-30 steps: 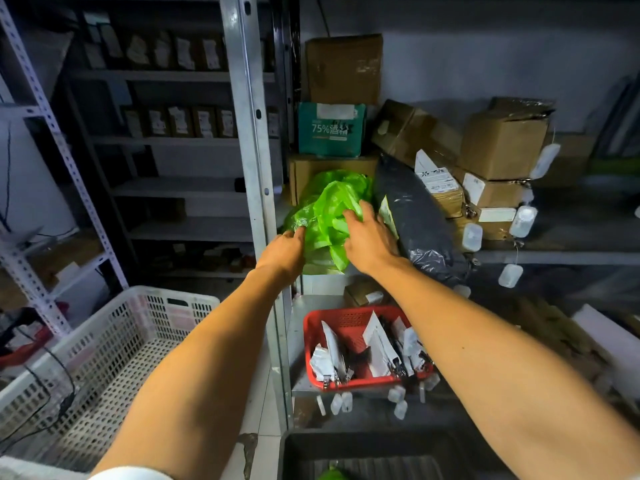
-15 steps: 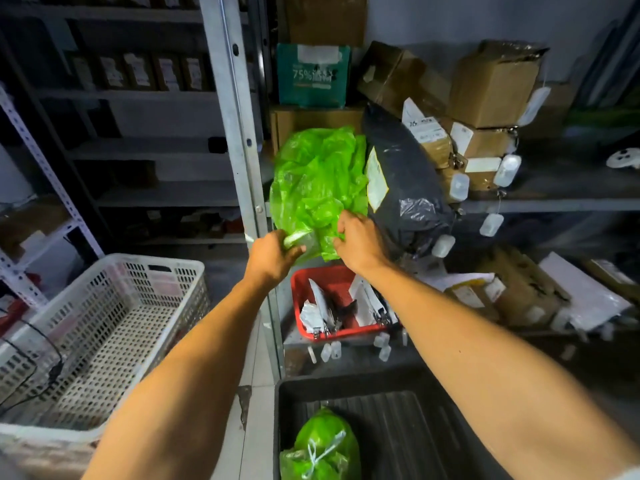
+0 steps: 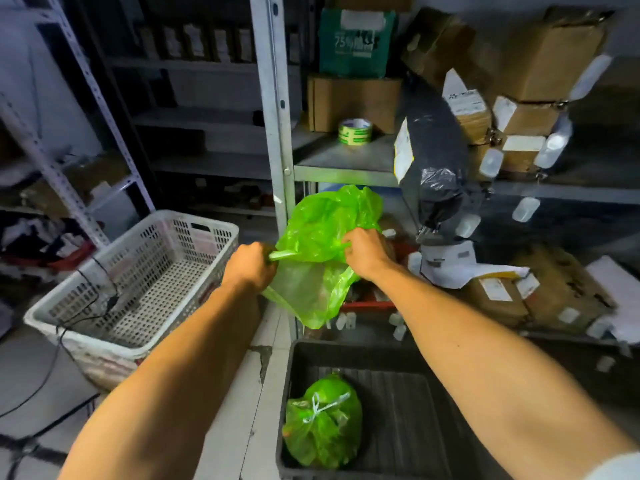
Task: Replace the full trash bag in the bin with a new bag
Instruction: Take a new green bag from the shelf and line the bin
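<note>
An empty, crumpled green plastic bag [image 3: 322, 251] hangs in the air in front of the metal shelf. My left hand [image 3: 251, 266] grips its left edge and my right hand [image 3: 367, 252] grips its right edge, pulling it apart. Below, near the bottom of the view, a full green trash bag [image 3: 323, 422], tied with a knot on top, sits at the left end of a dark rectangular bin [image 3: 412, 407] on the floor.
A white perforated plastic crate [image 3: 138, 271] stands on the floor to the left. The metal shelf post [image 3: 273, 116] rises straight ahead. The shelf holds a tape roll [image 3: 355, 132], cardboard boxes [image 3: 353, 103] and a black parcel [image 3: 431, 161]. A red basket [image 3: 370, 303] sits behind the bag.
Both hands have pulled the green bag off the shelf and down towards me, spreading it. The view tilted down, showing the tied bag in the bin and the tape roll.
</note>
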